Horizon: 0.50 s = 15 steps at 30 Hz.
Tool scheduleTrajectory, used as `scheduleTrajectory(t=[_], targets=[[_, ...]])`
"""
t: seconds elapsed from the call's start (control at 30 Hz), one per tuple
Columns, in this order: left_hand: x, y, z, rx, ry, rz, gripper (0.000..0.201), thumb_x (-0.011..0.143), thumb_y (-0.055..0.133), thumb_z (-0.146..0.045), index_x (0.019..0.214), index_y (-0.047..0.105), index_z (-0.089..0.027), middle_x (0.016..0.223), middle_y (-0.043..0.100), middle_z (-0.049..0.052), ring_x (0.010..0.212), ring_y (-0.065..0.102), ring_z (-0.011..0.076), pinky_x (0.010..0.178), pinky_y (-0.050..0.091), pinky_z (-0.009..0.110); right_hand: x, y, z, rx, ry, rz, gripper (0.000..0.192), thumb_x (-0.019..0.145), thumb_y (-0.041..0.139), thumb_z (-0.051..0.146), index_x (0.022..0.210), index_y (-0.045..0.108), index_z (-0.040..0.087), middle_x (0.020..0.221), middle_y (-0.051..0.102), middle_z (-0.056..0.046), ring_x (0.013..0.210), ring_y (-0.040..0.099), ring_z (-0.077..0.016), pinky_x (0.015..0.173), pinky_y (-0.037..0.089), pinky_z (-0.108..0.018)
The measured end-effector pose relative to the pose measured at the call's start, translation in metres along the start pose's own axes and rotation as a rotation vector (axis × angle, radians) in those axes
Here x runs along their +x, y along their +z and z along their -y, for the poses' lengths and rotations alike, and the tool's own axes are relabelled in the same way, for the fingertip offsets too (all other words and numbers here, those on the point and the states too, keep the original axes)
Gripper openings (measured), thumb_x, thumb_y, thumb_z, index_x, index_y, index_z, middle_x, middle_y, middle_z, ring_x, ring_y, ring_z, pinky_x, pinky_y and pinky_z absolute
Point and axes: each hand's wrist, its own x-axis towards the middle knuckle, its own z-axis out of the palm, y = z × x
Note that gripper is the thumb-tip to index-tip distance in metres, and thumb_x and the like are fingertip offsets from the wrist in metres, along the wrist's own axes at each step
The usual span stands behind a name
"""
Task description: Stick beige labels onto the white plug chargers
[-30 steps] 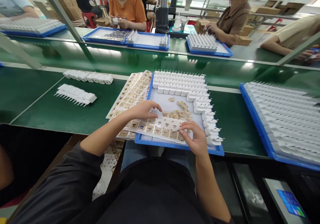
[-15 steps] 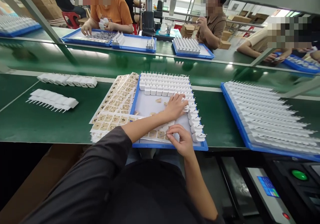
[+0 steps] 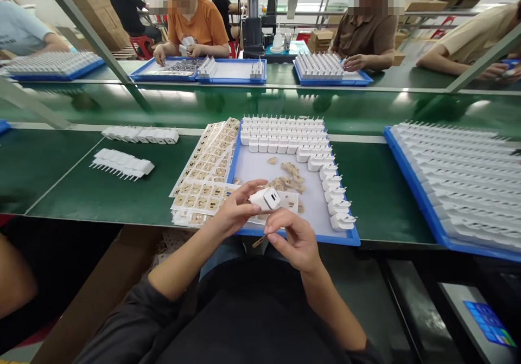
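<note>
The left hand [image 3: 234, 209] is gripping a white charger [image 3: 265, 198] over the blue tray [image 3: 301, 238]; the right hand [image 3: 295, 239] is pinching a tan sticker [image 3: 259, 241].

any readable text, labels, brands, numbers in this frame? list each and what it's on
None can be read.
Tan stickers on the white sticker sheets: print too small.
Small white plug-in charger in the left hand: no marking visible.
Blue touchscreen panel at lower right: icons blurred.
Right hand holds a tan sticker: unreadable.
</note>
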Motion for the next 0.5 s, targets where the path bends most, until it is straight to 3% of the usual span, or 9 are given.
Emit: scheduleTrajectory(t=[0.1, 0.2, 0.33, 0.5], targets=[[-0.011, -0.009, 0.015, 0.288, 0.234, -0.079, 0.044, 0.072, 0.086, -0.021, 0.108, 0.062, -0.022, 0.108, 0.068, 0.004, 0.1, 0.068, 0.0181, 0.083, 0.056, 0.026, 0.001, 0.006, -0.002, -0.031, 0.05, -0.019, 0.013, 0.091, 0.066, 0.015, 0.097, 0.069, 0.026, 0.088, 0.069, -0.002, 0.085, 0.066, -0.0187, 0.08, 0.053, -0.035], [-0.021, -0.013, 0.026, 0.541, 0.427, -0.134, 0.041, 0.079, 0.082, -0.019, 0.11, 0.055, -0.024, 0.128, 0.063, 0.008, 0.121, 0.063, 0.022, 0.094, 0.055, 0.032, 0.002, 0.006, -0.007, -0.029, 0.12, -0.1, 0.006, 0.093, 0.065, 0.02, 0.094, 0.069, 0.025, 0.087, 0.067, -0.002, 0.083, 0.064, -0.0174, 0.077, 0.052, -0.032], [-0.028, -0.014, 0.033, 0.511, 0.47, -0.054, 0.032, 0.091, 0.071, -0.025, 0.117, 0.053, -0.026, 0.129, 0.064, 0.011, 0.121, 0.065, 0.0225, 0.097, 0.057, 0.037, 0.002, 0.006, -0.012, 0.048, 0.19, -0.17, 0.003, 0.093, 0.067, 0.025, 0.091, 0.069, 0.024, 0.083, 0.065, 0.0, 0.077, 0.062, -0.0151, 0.071, 0.051, -0.028], [-0.029, -0.016, 0.032, 0.717, 0.565, -0.176, 0.045, 0.085, 0.078, -0.026, 0.127, 0.063, -0.027, 0.12, 0.066, 0.01, 0.117, 0.064, 0.0235, 0.096, 0.057, 0.037, 0.001, 0.008, -0.012, 0.075, 0.281, -0.309, 0.001, 0.09, 0.071, 0.027, 0.09, 0.071, 0.026, 0.085, 0.067, 0.001, 0.082, 0.063, -0.0148, 0.075, 0.05, -0.027]])
